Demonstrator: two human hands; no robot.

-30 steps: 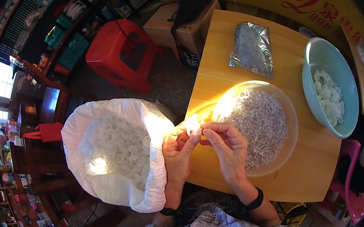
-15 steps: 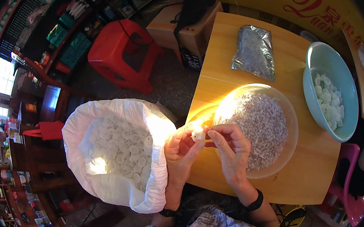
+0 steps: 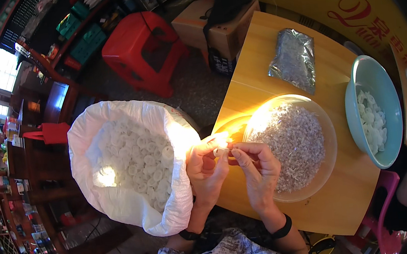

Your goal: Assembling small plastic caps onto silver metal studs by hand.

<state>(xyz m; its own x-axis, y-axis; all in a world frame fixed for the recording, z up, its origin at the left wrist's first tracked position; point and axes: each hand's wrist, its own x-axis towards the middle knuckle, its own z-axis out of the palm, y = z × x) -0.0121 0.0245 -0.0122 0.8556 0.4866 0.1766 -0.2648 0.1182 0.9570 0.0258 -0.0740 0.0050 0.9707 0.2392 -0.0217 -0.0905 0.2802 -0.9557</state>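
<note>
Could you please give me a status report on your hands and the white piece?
Left hand pinching small white plastic piece. Right hand close beside it, contact unclear. Bright glare partly hides the grip; no obstacle visible.

On your left, a sack (image 3: 106,208) holds parts (image 3: 147,166), a stool (image 3: 126,48) beyond it. Ahead to your right, on the desk (image 3: 324,213), a bowl (image 3: 332,162) of slivers (image 3: 299,148) has a packet (image 3: 294,61) behind, a basin (image 3: 370,80) to its right.

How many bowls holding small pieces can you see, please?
2: the clear bowl on the table, by the right hand, and the teal bowl at the table's right side. Others may be hidden.
</note>
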